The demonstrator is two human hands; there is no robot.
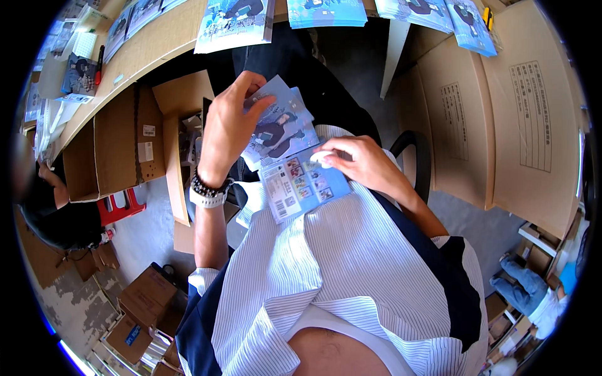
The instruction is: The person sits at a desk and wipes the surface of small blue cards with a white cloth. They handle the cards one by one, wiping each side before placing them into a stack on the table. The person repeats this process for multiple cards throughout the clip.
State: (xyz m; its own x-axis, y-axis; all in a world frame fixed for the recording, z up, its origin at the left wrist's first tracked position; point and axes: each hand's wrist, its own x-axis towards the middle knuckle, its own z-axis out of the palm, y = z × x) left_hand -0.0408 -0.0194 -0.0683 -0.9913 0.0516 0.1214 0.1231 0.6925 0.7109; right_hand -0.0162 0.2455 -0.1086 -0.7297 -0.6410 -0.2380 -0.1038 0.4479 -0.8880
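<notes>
A blue illustrated card [279, 128] with a dark-clothed drawn figure is pinched at its upper edge between the thumb and fingers of my left hand [227, 128]. Part of another blue sheet shows behind it. Below, over my striped shirt, a blue sheet [307, 191] lies with its printed side up, showing small pictures and a barcode. My right hand [367, 164] is closed at that sheet's upper right, with a small white thing [323, 158] at the fingertips. What the white thing is, I cannot make out. A bracelet and a white watch [209, 195] circle my left wrist.
Stacks of blue illustrated prints [235, 25] line the edge of the wooden table [163, 34]. A yellow cutter [487, 19] rests at the right. Large cardboard boxes [464, 119] stand right, an open carton [119, 141] left. A red stool [122, 207] and other people are farther off.
</notes>
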